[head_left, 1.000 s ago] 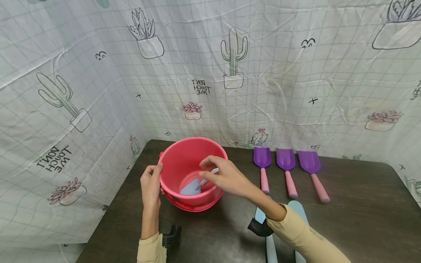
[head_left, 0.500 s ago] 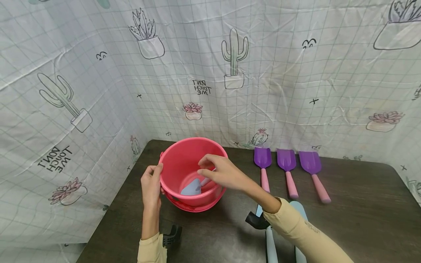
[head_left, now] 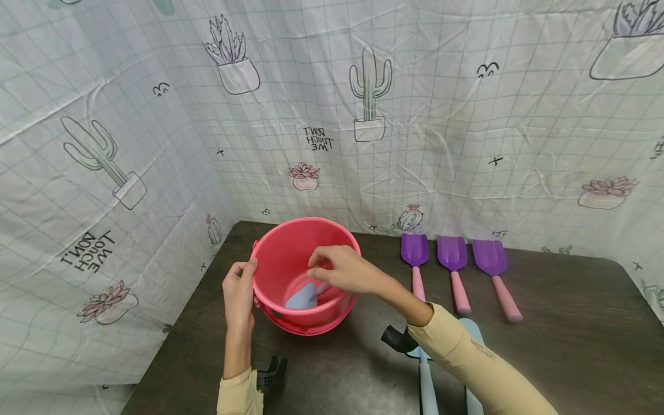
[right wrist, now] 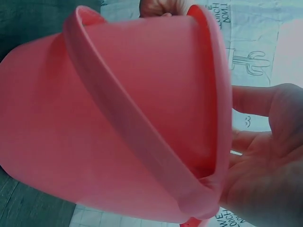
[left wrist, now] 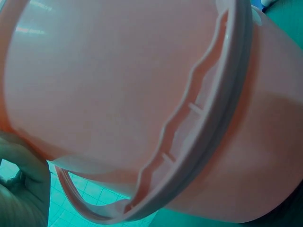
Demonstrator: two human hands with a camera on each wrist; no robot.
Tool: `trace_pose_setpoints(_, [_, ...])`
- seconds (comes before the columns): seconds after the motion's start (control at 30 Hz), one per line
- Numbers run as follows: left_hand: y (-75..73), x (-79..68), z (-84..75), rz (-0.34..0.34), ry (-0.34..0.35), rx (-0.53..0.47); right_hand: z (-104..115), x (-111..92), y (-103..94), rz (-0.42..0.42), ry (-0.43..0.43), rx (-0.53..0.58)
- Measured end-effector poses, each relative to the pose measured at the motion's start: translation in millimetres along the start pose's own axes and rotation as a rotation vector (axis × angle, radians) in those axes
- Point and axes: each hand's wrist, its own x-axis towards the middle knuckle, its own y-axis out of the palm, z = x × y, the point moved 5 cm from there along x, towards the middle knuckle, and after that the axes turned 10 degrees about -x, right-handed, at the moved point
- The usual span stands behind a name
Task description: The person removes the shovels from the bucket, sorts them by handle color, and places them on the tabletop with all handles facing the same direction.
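A pink bucket (head_left: pixel 306 230) stands on the dark table. My left hand (head_left: pixel 240 291) grips its left rim, thumb over the edge; in the left wrist view that hand (left wrist: pixel 23 175) shows at the lower left, against the bucket. Inside the bucket lies a toy shovel with a grey-blue blade (head_left: pixel 302 297), its pale handle partly visible. My right hand (head_left: pixel 344 270) reaches over the right rim, thumb and fingers apart above the shovel's handle. In the right wrist view the bucket's wall (right wrist: pixel 118 118) hides the fingertips of the right hand (right wrist: pixel 270 156). The bucket's carrying handle (right wrist: pixel 128 118) hangs down its side.
Purple-bladed shovels with pink handles lie in a row at the back right: left (head_left: pixel 415 251), middle (head_left: pixel 453 253), right (head_left: pixel 490 257). Two light-blue shovels lie nearer, one (head_left: pixel 426 380) partly behind the right arm, another (head_left: pixel 470 329) beside it. A patterned curtain (head_left: pixel 332 104) hangs behind the table.
My right hand has shifted slightly left and towards the back over the bucket. The shovel inside stays in place. My left hand keeps its grip on the rim.
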Motion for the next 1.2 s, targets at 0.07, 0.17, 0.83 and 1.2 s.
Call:
trace_pose_setpoints(0.07, [0.2,0.0,-0.1,0.001,0.001,-0.002,-1,4,-0.9,-0.013,-0.015,-0.051])
trace_pose_setpoints(0.17, [0.3,0.2,0.0,-0.002,-0.002,0.002,-1,8,-3.6,-0.027,-0.037,-0.113])
trace_pose_setpoints(0.83, [-0.1,-0.5,-0.1,-0.005,-0.01,0.021,-14,32,-6.5,0.077,-0.108,-0.223])
trace_pose_setpoints(1.2, [-0.3,-1.0,-0.1,-0.005,-0.016,0.019,-19,41,5.1,0.27,0.01,-0.285])
